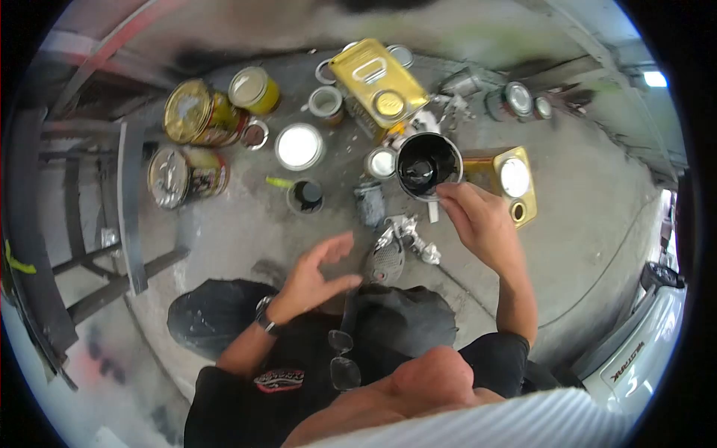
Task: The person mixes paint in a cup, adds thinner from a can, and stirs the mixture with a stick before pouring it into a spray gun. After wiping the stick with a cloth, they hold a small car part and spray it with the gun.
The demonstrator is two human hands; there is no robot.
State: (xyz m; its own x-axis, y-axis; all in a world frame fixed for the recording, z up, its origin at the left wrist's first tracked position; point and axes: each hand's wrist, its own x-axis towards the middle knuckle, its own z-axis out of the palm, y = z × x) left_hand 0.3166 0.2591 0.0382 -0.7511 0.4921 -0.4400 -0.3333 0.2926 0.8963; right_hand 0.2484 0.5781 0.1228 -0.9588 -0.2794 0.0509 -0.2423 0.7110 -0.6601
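My right hand [478, 220] pinches the near rim of a round metal can [429, 166], raised off the floor. Black, shiny liquid coats its inside, and a pale strip sticks out below it. My left hand [320, 272] hovers over my lap with fingers and thumb apart, holding nothing. Between the hands, a grey shoe [388, 260] shows beside crumpled silvery foil [407, 231]. A clear cup with dark contents [306, 196] stands on the floor ahead of my left hand, a yellow-green stick [279, 181] beside it.
A large yellow rectangular tin [377, 78] stands ahead, and a gold tin [504, 183] is to the right. Several paint cans, one with a yellow side [252, 91], stand at left. A white round lid [299, 146] lies centrally. A dark metal frame [131, 209] borders the left; a pale vehicle [635, 343] is at right.
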